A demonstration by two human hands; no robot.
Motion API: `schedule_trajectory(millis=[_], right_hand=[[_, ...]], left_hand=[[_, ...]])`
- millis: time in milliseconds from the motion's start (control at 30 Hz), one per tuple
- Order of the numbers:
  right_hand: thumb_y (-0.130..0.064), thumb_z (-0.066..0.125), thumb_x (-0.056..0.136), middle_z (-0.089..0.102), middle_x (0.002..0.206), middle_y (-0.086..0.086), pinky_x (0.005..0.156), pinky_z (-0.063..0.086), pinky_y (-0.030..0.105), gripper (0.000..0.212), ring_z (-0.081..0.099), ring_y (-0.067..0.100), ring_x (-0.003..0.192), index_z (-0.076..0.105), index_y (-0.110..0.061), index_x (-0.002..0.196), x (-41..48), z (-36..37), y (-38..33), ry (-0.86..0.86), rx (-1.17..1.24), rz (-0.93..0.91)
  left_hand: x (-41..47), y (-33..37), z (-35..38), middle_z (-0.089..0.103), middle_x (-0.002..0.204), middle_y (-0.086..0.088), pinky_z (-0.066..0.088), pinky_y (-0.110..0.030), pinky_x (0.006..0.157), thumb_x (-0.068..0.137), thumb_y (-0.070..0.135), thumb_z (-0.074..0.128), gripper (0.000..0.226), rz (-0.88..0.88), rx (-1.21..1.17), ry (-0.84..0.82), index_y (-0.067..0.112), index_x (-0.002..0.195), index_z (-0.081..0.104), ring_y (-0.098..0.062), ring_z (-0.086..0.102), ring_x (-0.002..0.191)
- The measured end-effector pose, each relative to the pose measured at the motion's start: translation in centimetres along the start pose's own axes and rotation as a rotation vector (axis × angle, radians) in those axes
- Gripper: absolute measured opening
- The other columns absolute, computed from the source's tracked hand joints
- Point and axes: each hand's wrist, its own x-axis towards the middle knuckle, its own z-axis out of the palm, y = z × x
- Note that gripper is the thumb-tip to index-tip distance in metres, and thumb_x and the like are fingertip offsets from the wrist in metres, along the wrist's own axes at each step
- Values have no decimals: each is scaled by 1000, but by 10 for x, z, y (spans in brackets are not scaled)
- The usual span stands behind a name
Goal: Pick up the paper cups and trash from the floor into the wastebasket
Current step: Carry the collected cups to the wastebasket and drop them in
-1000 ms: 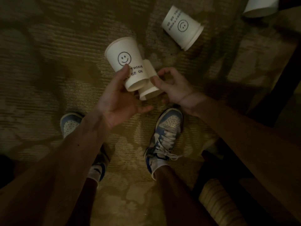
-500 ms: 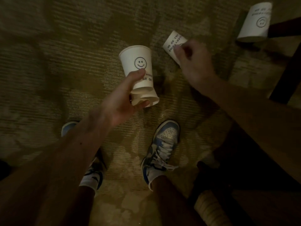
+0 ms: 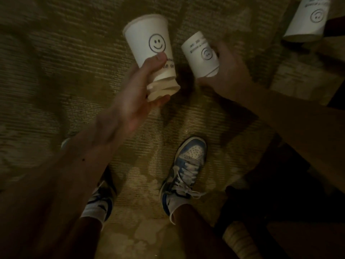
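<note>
carpet [image 3: 56, 71]: patterned tan, dim light, fills the frame; everything sits on or over it.
dark furniture [image 3: 337, 98]: right edge, black. Can't tell what it is.
right shoe [image 3: 186, 165]: blue/white sneaker, white laces, flat on carpet, centre-low.
left shoe [image 3: 100, 200]: same pair, mostly hidden under the left forearm.
ribbed pale object [image 3: 240, 240]: bottom right, cut by the frame. Unidentifiable.
left hand [image 3: 138, 94]: gripping the cup stack, thumb across the printed side just under the smiley, fingers curled under the near end.
right hand [image 3: 229, 71]: closed round the single cup from its right side. Motion-blurred, finger detail unreadable.
cup stack [image 3: 149, 45]: white paper cups nested, smiley upright to camera, crumpled rims showing at the near end by the palm. Held above the carpet, left of centre.
single cup [image 3: 201, 53]: white, smiley upside down to camera, just right of the stack, not touching it. Can't tell if it's clear of the carpet.
floor cup [image 3: 308, 19]: same print, lying on the carpet in the top right corner, partly out of frame, well apart from both hands.
</note>
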Motion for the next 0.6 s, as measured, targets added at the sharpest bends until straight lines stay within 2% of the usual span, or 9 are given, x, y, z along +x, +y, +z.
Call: schedule_trajectory(millis=[67, 167, 200, 267, 333, 400, 433, 500, 600], right_hand=[[-33, 87, 70, 47, 144, 6, 112, 34, 40, 94, 43, 22, 132, 37, -15, 147, -5, 6, -3, -100, 72, -67], [-29, 90, 65, 47, 141, 4, 106, 34, 26, 96, 44, 22, 130, 40, -14, 145, -14, 16, -7, -210, 137, -139], [-28, 92, 62, 45, 142, 5, 105, 34, 26, 101, 43, 22, 131, 37, -14, 146, -18, 19, -8, -223, 159, -122], [-28, 94, 57, 38, 150, 7, 111, 35, 35, 118, 39, 22, 136, 24, -16, 151, -23, 21, -6, -230, 217, -31], [-29, 95, 55, 37, 152, 8, 109, 37, 38, 123, 38, 23, 137, 20, -17, 151, -31, 21, -1, -220, 239, 70], [-32, 94, 56, 46, 142, 4, 95, 43, 32, 110, 47, 20, 125, 29, -16, 143, -41, 19, 7, -243, 215, 151], [-34, 93, 57, 50, 132, 1, 84, 44, 26, 99, 52, 16, 113, 35, -18, 136, -48, 18, 10, -269, 199, 193], [-42, 87, 64, 52, 110, -5, 63, 38, 22, 72, 51, 7, 87, 43, -23, 119, -61, 14, 13, -316, 195, 292], [-46, 74, 76, 55, 101, -3, 62, 46, 28, 50, 55, 12, 82, 45, -25, 111, -79, -1, 9, -279, 389, 454]], left_hand=[[1, 6, 6, 73, 111, -4, 56, -41, 93, 88, 37, 64, 43, 69, 17, -26, 18, 126, 57, -21, 70, 105], [3, 8, 15, 70, 122, -9, 58, -34, 83, 90, 36, 62, 49, 94, 92, -59, 14, 133, 54, -22, 69, 108], [3, 8, 17, 69, 123, -9, 57, -33, 83, 89, 35, 63, 53, 89, 111, -60, 13, 136, 53, -22, 69, 108], [4, 6, 16, 68, 124, -10, 57, -35, 88, 86, 34, 66, 57, 83, 133, -66, 13, 137, 51, -22, 68, 111], [5, 5, 14, 68, 124, -10, 57, -34, 87, 85, 32, 68, 59, 85, 157, -71, 12, 137, 49, -23, 68, 111], [4, 5, 13, 69, 122, -9, 57, -33, 85, 86, 31, 70, 58, 82, 204, -73, 12, 137, 49, -22, 69, 110], [3, 5, 14, 70, 121, -7, 57, -33, 84, 87, 31, 70, 56, 76, 231, -77, 14, 136, 49, -21, 69, 109], [-1, 6, 18, 72, 116, -2, 57, -31, 81, 87, 33, 71, 51, 58, 277, -73, 18, 133, 51, -18, 70, 105], [-18, 12, 26, 73, 115, 2, 57, -36, 83, 85, 37, 73, 52, 35, 359, -72, 24, 132, 54, -16, 71, 104]])
